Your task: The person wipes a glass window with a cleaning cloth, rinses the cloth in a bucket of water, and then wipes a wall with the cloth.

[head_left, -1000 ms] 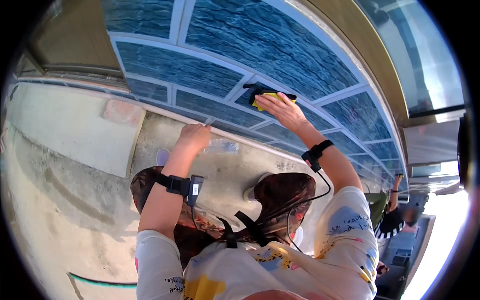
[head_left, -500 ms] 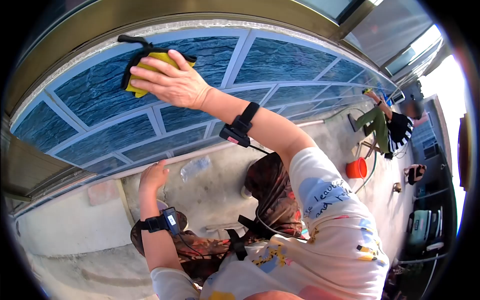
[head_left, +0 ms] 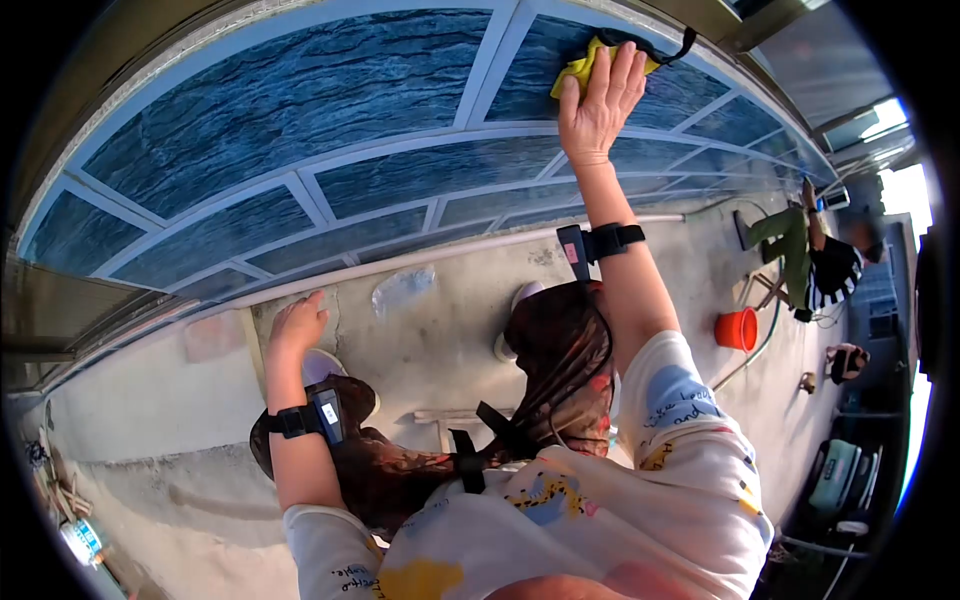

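My right hand point(head_left: 602, 105) presses a yellow cloth with black edging point(head_left: 575, 76) flat against the blue tiled wall point(head_left: 290, 95), high up near the window frame. A black strap hangs off the cloth's right side. Low at the left, my left hand point(head_left: 298, 322) is near the pale pipe along the wall's foot, with the thumb and a finger partly stretched and nothing seen in it. Both wrists wear black straps with small devices.
A clear plastic piece point(head_left: 403, 288) lies on the concrete by the wall. To the right are a red bucket point(head_left: 736, 329), a hose and a seated co-worker point(head_left: 815, 255) facing the wall. A low wooden stool point(head_left: 440, 418) shows between my legs.
My right hand with the cloth has swept left across the wall, then back right to a high spot. My left hand has moved left and down from the wall's foot, and its fingers have loosened.
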`<state>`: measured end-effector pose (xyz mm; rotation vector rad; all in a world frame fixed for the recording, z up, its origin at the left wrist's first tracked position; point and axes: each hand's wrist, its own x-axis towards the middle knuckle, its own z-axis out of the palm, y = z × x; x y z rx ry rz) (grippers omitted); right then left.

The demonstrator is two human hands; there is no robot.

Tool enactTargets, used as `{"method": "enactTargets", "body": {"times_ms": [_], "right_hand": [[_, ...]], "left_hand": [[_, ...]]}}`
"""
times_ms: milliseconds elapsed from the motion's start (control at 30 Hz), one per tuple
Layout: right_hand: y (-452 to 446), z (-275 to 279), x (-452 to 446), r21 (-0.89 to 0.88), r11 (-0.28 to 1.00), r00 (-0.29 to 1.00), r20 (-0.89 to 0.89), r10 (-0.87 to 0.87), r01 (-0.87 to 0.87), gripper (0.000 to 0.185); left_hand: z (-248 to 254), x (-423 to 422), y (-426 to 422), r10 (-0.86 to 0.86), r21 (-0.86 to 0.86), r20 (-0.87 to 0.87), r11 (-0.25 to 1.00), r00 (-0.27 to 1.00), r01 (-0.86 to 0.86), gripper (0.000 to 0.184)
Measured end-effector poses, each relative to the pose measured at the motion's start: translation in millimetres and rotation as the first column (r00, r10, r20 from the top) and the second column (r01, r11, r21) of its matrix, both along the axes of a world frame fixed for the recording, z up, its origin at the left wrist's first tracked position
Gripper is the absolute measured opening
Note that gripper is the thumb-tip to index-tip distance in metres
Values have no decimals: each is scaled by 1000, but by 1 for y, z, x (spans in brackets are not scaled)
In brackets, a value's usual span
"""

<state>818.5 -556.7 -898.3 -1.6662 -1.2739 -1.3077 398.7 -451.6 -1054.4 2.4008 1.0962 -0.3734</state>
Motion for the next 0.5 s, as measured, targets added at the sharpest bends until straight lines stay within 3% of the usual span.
{"method": "enactTargets", "body": {"times_ms": [67, 100, 133, 200, 233, 267, 333, 500], "right_hand": [[-6, -11, 16, 135, 990, 982, -187, -19, 44, 56], [-6, -18, 15, 185, 978, 916, -402, -11, 93, 60], [-1, -26, 16, 173, 981, 914, -406, -15, 93, 60], [13, -45, 17, 424, 876, 670, -722, 172, 232, 61], [20, -54, 11, 450, 844, 526, -813, 251, 293, 62], [29, -57, -8, 437, 822, 406, -870, 281, 366, 63], [52, -75, -46, 409, 817, 302, -904, 302, 407, 63], [99, -116, -178, 327, 925, 332, -909, 251, 194, 62]], "left_hand": [[8, 5, -4, 6, -16, -28, 1000, 1000, -7, 43], [9, 6, -5, 0, -1, -8, 1000, 1000, 0, 43], [11, 7, -7, -5, 13, 13, 1000, 1000, 5, 43], [21, 11, -11, 4, -5, 20, 1000, 1000, -4, 43], [26, 12, -13, 7, -1, 27, 1000, 1000, -7, 42], [28, 12, -13, 10, 4, 35, 1000, 999, -10, 42], [26, 11, -10, 6, 2, 27, 1000, 1000, -6, 42], [21, 8, -4, 17, -27, 33, 999, 999, -16, 42]]}}
